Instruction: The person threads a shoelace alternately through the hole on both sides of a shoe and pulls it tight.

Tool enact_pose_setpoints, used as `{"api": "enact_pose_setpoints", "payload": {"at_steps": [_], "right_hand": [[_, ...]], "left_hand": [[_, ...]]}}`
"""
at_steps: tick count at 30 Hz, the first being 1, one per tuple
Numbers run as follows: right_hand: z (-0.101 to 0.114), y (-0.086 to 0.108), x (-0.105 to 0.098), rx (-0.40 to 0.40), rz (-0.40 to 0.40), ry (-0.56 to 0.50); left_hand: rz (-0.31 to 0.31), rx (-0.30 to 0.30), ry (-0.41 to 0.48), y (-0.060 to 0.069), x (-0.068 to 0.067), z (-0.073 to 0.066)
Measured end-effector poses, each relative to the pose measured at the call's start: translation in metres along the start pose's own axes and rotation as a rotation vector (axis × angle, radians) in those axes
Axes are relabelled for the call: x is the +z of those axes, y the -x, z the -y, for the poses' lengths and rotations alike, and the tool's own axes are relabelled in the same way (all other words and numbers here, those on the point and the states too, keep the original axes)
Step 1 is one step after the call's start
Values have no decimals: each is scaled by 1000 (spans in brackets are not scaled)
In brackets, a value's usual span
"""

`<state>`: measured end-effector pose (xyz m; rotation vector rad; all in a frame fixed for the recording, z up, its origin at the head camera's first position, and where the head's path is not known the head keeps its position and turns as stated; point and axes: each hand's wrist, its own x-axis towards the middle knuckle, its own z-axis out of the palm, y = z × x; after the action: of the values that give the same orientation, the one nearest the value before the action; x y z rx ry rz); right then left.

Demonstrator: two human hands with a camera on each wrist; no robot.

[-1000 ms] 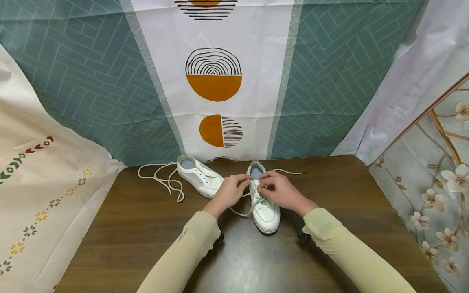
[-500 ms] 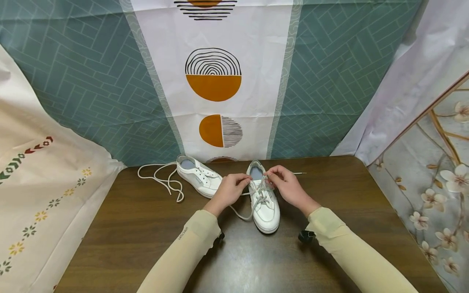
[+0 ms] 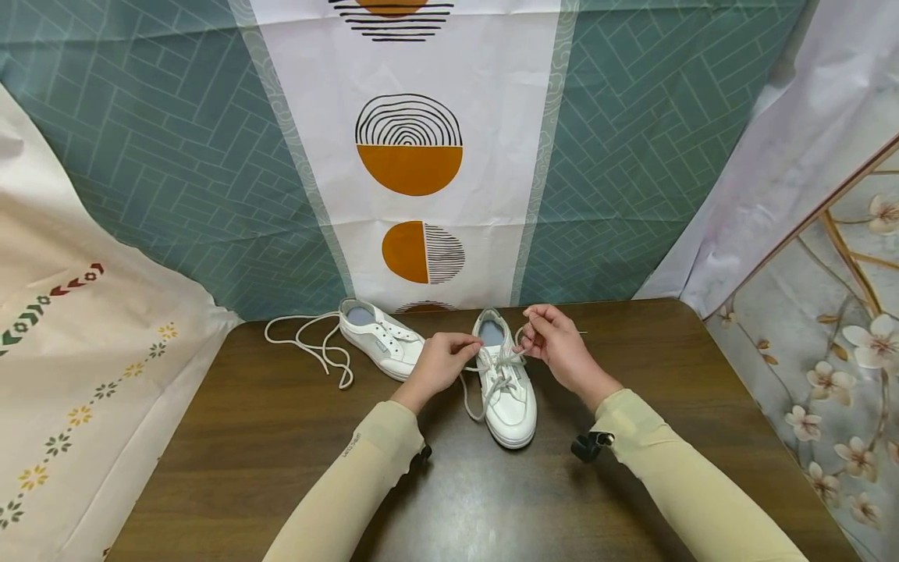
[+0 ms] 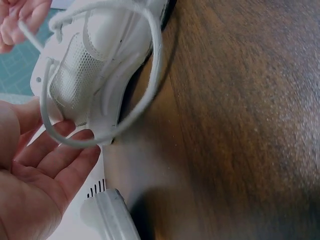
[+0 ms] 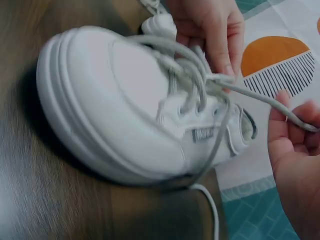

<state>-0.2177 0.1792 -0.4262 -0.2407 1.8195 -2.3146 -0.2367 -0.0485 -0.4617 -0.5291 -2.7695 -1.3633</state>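
A white sneaker (image 3: 511, 417) stands upright on the table, its toe towards me. My left hand (image 3: 438, 365) holds the edge of its upper near the top eyelets between thumb and finger. Beyond the sneaker's right side, my right hand (image 3: 565, 355) pinches a white shoelace (image 5: 260, 97), drawn fairly straight from the eyelets in the right wrist view. Another stretch of lace makes a wide loop beside the left fingers (image 4: 70, 160) in the left wrist view. The exact grip of the left fingertips is partly hidden.
A second white sneaker (image 3: 382, 343) lies to the left, its loose lace (image 3: 309, 343) coiled beside it. Under both is a brown wooden table (image 3: 281, 468). A patterned curtain (image 3: 435, 179) hangs right behind the table's far edge.
My right hand has moved from over the sneaker up and to the right, drawing the shoelace with it. The loose lace on the left has shortened. My left hand has hardly moved.
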Motion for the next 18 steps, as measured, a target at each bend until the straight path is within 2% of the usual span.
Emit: {"api": "enact_pose_setpoints", "payload": {"at_steps": [2,4,11,15,18], "right_hand": [[1,0,-1,-15,21,60],[0,0,-3,-32,49,174],[-1,5,-6,-140,126,844],[-4,7,-6,-209,195,1101],[-2,8,-6,-267,218,1254]], "left_hand": [[-3,-2,2,0,1,0],[-8,-7,0,0,1,0],[-19,-32,-4,1,1,-1],[-10,-40,-1,1,1,-1],[-6,-41,8,2,2,-2]]}}
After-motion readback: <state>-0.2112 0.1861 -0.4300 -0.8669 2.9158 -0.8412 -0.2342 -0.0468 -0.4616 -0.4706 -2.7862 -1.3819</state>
